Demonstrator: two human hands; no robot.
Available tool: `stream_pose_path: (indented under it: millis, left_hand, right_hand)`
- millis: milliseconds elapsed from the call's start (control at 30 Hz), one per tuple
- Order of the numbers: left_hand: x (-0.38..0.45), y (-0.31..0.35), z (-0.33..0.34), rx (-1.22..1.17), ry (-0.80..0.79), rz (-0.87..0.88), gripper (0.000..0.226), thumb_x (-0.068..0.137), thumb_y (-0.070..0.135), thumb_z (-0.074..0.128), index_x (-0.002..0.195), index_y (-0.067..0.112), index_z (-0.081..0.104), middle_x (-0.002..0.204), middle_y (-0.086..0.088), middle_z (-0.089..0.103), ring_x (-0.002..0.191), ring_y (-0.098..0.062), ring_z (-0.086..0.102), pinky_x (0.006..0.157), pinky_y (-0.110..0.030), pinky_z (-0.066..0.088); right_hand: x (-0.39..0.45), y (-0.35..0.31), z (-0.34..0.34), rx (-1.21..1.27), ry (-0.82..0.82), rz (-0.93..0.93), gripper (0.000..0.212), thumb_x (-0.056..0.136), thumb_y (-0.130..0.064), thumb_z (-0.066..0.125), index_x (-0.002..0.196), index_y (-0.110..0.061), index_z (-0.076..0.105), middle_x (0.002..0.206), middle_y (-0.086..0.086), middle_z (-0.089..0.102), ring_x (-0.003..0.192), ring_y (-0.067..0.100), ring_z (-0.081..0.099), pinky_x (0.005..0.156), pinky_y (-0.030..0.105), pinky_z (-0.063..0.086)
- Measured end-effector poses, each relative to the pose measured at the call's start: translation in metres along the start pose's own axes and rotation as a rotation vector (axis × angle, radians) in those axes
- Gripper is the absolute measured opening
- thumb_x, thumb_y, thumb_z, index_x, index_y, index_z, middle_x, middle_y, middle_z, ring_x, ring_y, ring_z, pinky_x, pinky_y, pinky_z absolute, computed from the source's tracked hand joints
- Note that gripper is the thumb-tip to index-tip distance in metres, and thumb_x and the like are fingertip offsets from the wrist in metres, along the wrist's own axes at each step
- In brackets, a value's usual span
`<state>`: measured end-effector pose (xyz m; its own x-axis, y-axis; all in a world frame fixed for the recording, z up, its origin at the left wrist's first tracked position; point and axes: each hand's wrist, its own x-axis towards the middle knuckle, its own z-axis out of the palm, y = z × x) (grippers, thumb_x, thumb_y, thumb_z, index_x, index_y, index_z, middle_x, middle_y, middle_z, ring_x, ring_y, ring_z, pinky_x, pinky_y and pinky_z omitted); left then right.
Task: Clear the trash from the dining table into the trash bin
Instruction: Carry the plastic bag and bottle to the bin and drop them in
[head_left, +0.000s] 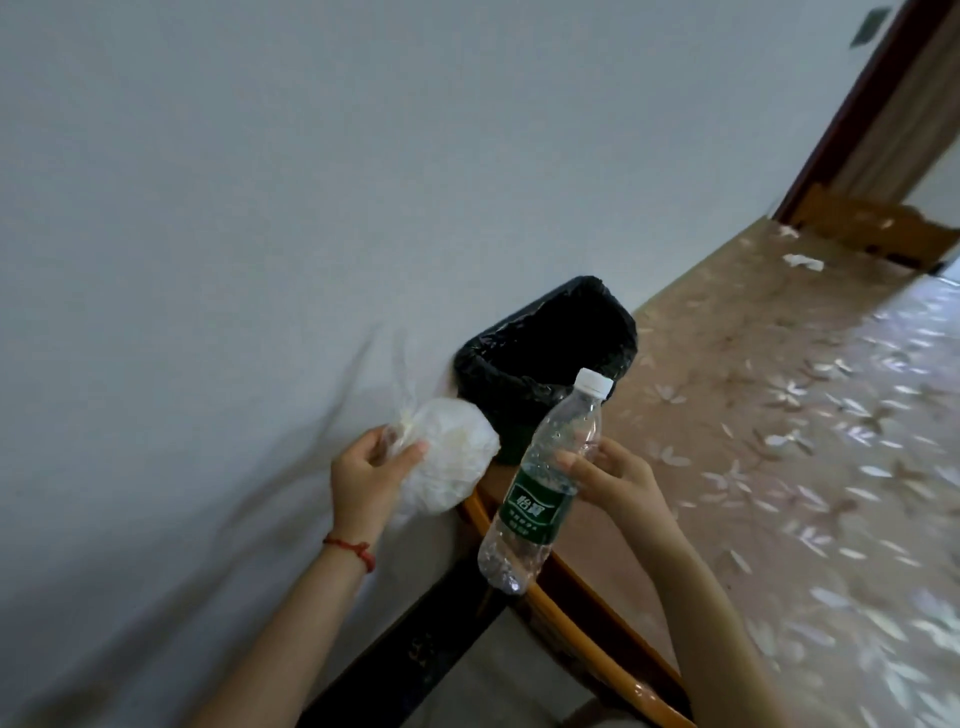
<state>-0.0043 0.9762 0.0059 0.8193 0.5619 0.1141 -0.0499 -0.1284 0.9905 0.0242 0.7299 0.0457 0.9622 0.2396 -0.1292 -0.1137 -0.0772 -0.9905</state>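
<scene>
My left hand (363, 478) grips the knotted neck of a white plastic bag (452, 457) stuffed with trash, held in the air by the wall. My right hand (613, 473) pinches an empty clear plastic bottle (540, 488) with a green label and white cap, tilted with its cap up and to the right. Both hang just in front of a trash bin (550, 358) lined with a black bag, which stands against the wall beside the dining table (753, 415). The bin's mouth is open and dark inside.
The table carries a floral plastic cloth and has an orange wooden edge (571, 587). Crumpled white tissues (802, 261) lie at its far end near a wooden chair back (872, 228). A grey wall fills the left, and a doorway frame (852, 104) rises at the upper right.
</scene>
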Motion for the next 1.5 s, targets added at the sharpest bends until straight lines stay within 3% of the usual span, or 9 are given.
stream_pose_path:
  millis: [233, 367, 600, 733, 867, 1000, 1133, 1367, 1500]
  left_hand:
    - [0.010, 0.010, 0.030, 0.005, -0.143, 0.035, 0.021, 0.067, 0.014, 0.078, 0.060, 0.011, 0.058, 0.055, 0.004, 0.045, 0.054, -0.005, 0.040, 0.051, -0.025, 0.038]
    - [0.016, 0.012, 0.045, -0.006, -0.162, 0.030, 0.027, 0.066, 0.015, 0.079, 0.054, 0.016, 0.055, 0.053, 0.007, 0.038, 0.049, -0.001, 0.036, 0.051, -0.024, 0.035]
    - [0.028, 0.013, 0.059, -0.003, -0.132, 0.022, 0.035, 0.067, 0.016, 0.078, 0.059, -0.003, 0.049, 0.054, 0.001, 0.039, 0.051, -0.007, 0.038, 0.049, -0.024, 0.037]
    - [0.035, 0.013, 0.062, -0.004, -0.117, -0.009, 0.034, 0.067, 0.015, 0.078, 0.049, 0.016, 0.049, 0.047, 0.012, 0.040, 0.049, -0.004, 0.039, 0.047, -0.020, 0.038]
    - [0.038, 0.013, 0.064, -0.020, -0.100, -0.041, 0.027, 0.067, 0.013, 0.078, 0.053, 0.014, 0.054, 0.052, 0.009, 0.046, 0.055, -0.009, 0.046, 0.053, -0.028, 0.043]
    - [0.039, 0.013, 0.064, -0.015, -0.104, -0.056, 0.028, 0.067, 0.015, 0.077, 0.065, -0.003, 0.056, 0.061, -0.005, 0.051, 0.062, -0.016, 0.049, 0.058, -0.034, 0.045]
    - [0.037, 0.015, 0.064, -0.005, -0.097, -0.046, 0.030, 0.067, 0.015, 0.077, 0.069, -0.007, 0.057, 0.063, -0.009, 0.051, 0.063, -0.019, 0.049, 0.059, -0.034, 0.045]
    - [0.035, 0.019, 0.064, 0.031, -0.092, -0.041, 0.023, 0.068, 0.014, 0.077, 0.065, -0.001, 0.059, 0.059, -0.004, 0.052, 0.061, -0.016, 0.049, 0.052, -0.028, 0.045]
    - [0.033, 0.019, 0.064, 0.017, -0.095, -0.058, 0.028, 0.068, 0.013, 0.076, 0.066, -0.006, 0.056, 0.063, -0.010, 0.048, 0.062, -0.020, 0.046, 0.056, -0.032, 0.043]
  right_hand:
    - [-0.009, -0.006, -0.025, 0.020, 0.171, -0.003, 0.044, 0.070, -0.033, 0.069, 0.109, -0.016, 0.060, 0.097, 0.003, 0.072, 0.088, 0.015, 0.069, 0.076, 0.028, 0.055]
    - [-0.002, -0.007, -0.036, 0.024, 0.196, -0.003, 0.047, 0.066, -0.037, 0.069, 0.109, -0.019, 0.059, 0.096, 0.001, 0.072, 0.086, 0.013, 0.070, 0.073, 0.025, 0.057]
    - [0.030, -0.029, -0.054, -0.009, 0.170, -0.042, 0.046, 0.061, -0.041, 0.070, 0.102, -0.023, 0.061, 0.092, -0.001, 0.074, 0.084, 0.012, 0.070, 0.069, 0.022, 0.057]
    - [0.055, -0.051, -0.066, -0.039, 0.145, -0.075, 0.044, 0.059, -0.044, 0.069, 0.097, -0.024, 0.061, 0.087, -0.003, 0.074, 0.081, 0.009, 0.070, 0.064, 0.016, 0.055]
    - [0.080, -0.073, -0.077, -0.086, 0.140, -0.090, 0.033, 0.070, -0.037, 0.067, 0.096, -0.016, 0.060, 0.091, 0.000, 0.071, 0.078, 0.009, 0.070, 0.063, 0.015, 0.054]
    - [0.108, -0.094, -0.087, -0.051, 0.178, -0.078, 0.020, 0.082, -0.031, 0.063, 0.091, -0.013, 0.062, 0.090, 0.004, 0.069, 0.075, 0.014, 0.069, 0.063, 0.020, 0.054]
    - [0.134, -0.104, -0.087, 0.027, 0.214, -0.032, 0.043, 0.081, -0.036, 0.064, 0.110, -0.004, 0.057, 0.099, 0.010, 0.065, 0.085, 0.022, 0.066, 0.074, 0.029, 0.054]
    - [0.166, -0.090, -0.068, -0.046, 0.293, -0.006, 0.044, 0.078, -0.040, 0.067, 0.105, -0.006, 0.059, 0.103, 0.008, 0.065, 0.094, 0.023, 0.066, 0.084, 0.035, 0.055]
    - [0.174, -0.085, -0.060, -0.120, 0.346, -0.009, 0.059, 0.074, -0.043, 0.071, 0.117, -0.005, 0.056, 0.102, 0.006, 0.067, 0.092, 0.021, 0.066, 0.087, 0.040, 0.054]
